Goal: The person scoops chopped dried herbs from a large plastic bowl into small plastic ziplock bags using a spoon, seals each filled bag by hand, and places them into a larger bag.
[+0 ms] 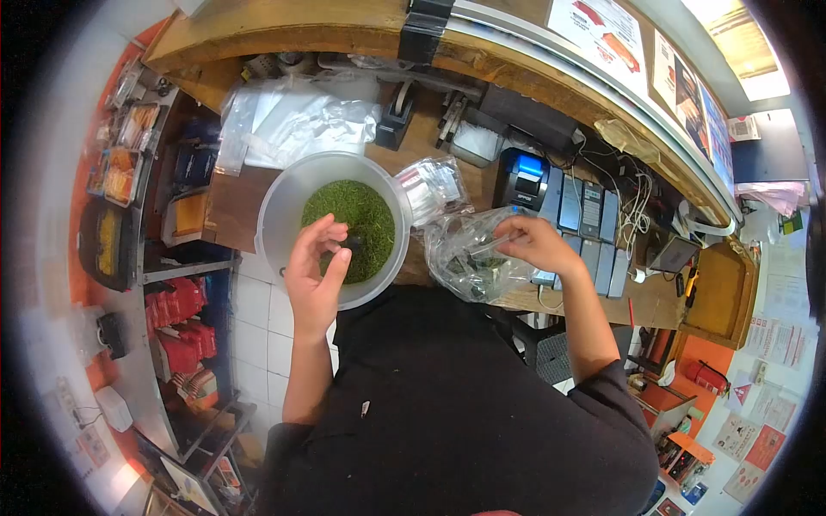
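Wooden counter (pixel 234 208) | tub (pixel 270 215) beneath left hand (pixel 313 273), its grip unclear; plentiful green flakes (pixel 372 203) remaining | right hand (pixel 544 246) pinching clear bag (pixel 449 258), seemingly part-filled

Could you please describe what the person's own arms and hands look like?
Both the left hand and the right hand are bare, without gloves. The forearms are uncovered too, and I see no watch or bracelet on either wrist. Short, loose black sleeves cover the upper arms, with no printed marking that I can make out.

Two hands (pixel 311 275), one bucket (pixel 277 206), one tape dispenser (pixel 396 122)
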A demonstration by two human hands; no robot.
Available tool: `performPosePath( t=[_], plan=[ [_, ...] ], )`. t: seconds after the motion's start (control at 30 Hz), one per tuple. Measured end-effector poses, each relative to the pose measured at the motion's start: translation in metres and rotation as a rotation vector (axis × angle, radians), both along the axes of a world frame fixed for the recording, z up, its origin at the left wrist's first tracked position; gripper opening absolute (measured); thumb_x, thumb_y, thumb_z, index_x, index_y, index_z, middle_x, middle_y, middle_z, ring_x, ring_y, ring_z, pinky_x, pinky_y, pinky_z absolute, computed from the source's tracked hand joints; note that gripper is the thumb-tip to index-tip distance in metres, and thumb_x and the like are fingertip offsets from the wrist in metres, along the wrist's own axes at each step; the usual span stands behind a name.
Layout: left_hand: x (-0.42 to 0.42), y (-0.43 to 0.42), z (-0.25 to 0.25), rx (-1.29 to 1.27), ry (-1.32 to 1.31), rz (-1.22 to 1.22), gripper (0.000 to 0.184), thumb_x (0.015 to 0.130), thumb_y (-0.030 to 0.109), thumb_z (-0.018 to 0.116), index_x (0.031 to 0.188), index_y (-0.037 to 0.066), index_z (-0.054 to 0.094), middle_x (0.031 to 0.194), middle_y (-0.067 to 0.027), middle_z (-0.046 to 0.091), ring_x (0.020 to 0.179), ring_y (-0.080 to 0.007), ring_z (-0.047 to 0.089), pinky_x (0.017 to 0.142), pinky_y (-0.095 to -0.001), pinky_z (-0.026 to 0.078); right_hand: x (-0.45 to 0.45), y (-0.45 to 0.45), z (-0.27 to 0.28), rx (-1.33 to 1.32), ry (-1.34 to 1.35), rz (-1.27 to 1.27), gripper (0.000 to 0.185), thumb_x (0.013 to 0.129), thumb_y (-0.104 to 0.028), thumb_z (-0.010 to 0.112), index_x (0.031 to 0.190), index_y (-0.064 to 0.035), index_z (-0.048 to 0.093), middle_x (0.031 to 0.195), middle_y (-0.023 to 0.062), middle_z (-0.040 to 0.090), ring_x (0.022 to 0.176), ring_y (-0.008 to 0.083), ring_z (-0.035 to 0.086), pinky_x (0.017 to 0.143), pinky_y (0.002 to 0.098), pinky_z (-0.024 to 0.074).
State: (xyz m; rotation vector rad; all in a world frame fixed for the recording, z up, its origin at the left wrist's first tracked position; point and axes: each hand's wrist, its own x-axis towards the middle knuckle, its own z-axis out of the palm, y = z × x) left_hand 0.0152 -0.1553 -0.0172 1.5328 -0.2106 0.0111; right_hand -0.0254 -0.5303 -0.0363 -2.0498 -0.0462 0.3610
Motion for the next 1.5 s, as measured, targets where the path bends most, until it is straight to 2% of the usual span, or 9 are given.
performPosePath(
  t=[0.07,0.27,0.37,0.43,0.6,0.8,0.93,1.23,1.5],
  plan=[
    [0.002,0.0,0.004,0.003,0.036,0.005,0.045,0.09,-0.001,0.066,0.133,-0.001,0.056,0.118,-0.0116,0.062,0.11,-0.0201,0.06,0.091,-0.0324,0.047,0.004,-0.004,-0.017,-0.289,-0.119,-0.019,0.023,0.086,-0.01,0.074,0.106,0.0004,0.069,0.089,0.0024,0.068,0.079,0.0096,0.062,0.072,0.0256,0.0509],
    [0.005,-0.005,0.01,-0.014,0.053,0.036,0.042,0.091,-0.001,0.065,0.132,-0.001,0.057,0.116,-0.0114,0.063,0.106,-0.0184,0.061,0.092,-0.0322,0.048,0.09,0.036,-0.117,0.058,-0.046,-0.264,0.03,0.084,-0.025,0.076,0.103,-0.003,0.074,0.106,0.0135,0.073,0.09,0.0234,0.07,0.081,0.0364,0.0546],
    [0.004,-0.005,0.013,0.031,0.069,0.062,0.041,0.091,-0.002,0.064,0.132,-0.001,0.057,0.114,-0.0112,0.064,0.105,-0.0179,0.061,0.093,-0.0325,0.048,0.141,0.074,-0.175,-0.159,0.029,-0.17,0.031,0.086,-0.028,0.075,0.1,-0.0006,0.074,0.095,0.0105,0.074,0.09,0.0202,0.07,0.081,0.0363,0.0544],
    [0.001,-0.004,0.017,0.052,0.052,0.075,0.041,0.092,-0.002,0.064,0.132,-0.001,0.056,0.114,-0.011,0.064,0.104,-0.0176,0.061,0.093,-0.0321,0.048,0.163,0.092,-0.202,-0.668,0.102,-0.028,0.038,0.086,-0.038,0.071,0.097,-0.0022,0.075,0.1,0.0156,0.074,0.096,0.03,0.07,0.085,0.0435,0.0545],
    [-0.004,0.006,0.021,0.042,0.059,0.208,0.039,0.093,-0.003,0.062,0.131,-0.001,0.057,0.114,-0.01,0.065,0.102,-0.0153,0.061,0.093,-0.0292,0.049,0.192,0.09,-0.296,-0.712,0.084,-0.074,0.039,0.083,-0.04,0.067,0.093,-0.0029,0.076,0.102,0.0188,0.072,0.102,0.0339,0.069,0.088,0.0471,0.0539],
    [-0.004,0.009,0.007,0.022,0.128,0.23,0.037,0.094,-0.002,0.062,0.13,0.0,0.057,0.113,-0.0094,0.065,0.101,-0.0147,0.061,0.093,-0.0285,0.049,0.166,0.078,-0.214,-0.565,0.169,-0.194,0.037,0.086,-0.035,0.056,0.093,-0.005,0.076,0.1,0.0208,0.072,0.095,0.0388,0.068,0.087,0.0459,0.0546],
    [0.004,-0.004,0.008,0.001,0.158,0.159,0.037,0.095,-0.001,0.062,0.131,0.0,0.057,0.113,-0.0079,0.065,0.099,-0.0134,0.061,0.091,-0.0275,0.049,0.156,0.063,-0.228,-0.532,0.036,-0.317,0.036,0.087,-0.036,0.062,0.095,-0.0035,0.076,0.1,0.0203,0.072,0.092,0.0352,0.07,0.083,0.043,0.0549],
    [0.04,-0.065,0.044,0.469,-0.152,-0.083,0.039,0.091,0.008,0.068,0.13,0.005,0.063,0.115,-0.0068,0.068,0.097,-0.0141,0.062,0.083,-0.0286,0.049,0.093,0.065,-0.023,0.469,-0.185,-0.097,0.012,0.087,-0.014,0.067,0.083,-0.0032,0.072,0.098,0.0037,0.061,0.096,0.016,0.059,0.088,0.0317,0.0454],
    [0.044,-0.078,0.036,0.332,-0.005,-0.293,0.014,0.088,0.01,0.072,0.095,-0.001,0.072,0.087,-0.0059,0.068,0.078,-0.0143,0.059,0.07,-0.0273,0.046,0.065,0.078,0.03,0.309,-0.466,-0.07,0.008,0.082,-0.008,0.07,0.087,-0.0035,0.067,0.106,0.0069,0.057,0.105,0.0199,0.054,0.095,0.0346,0.0418]
  ],
)
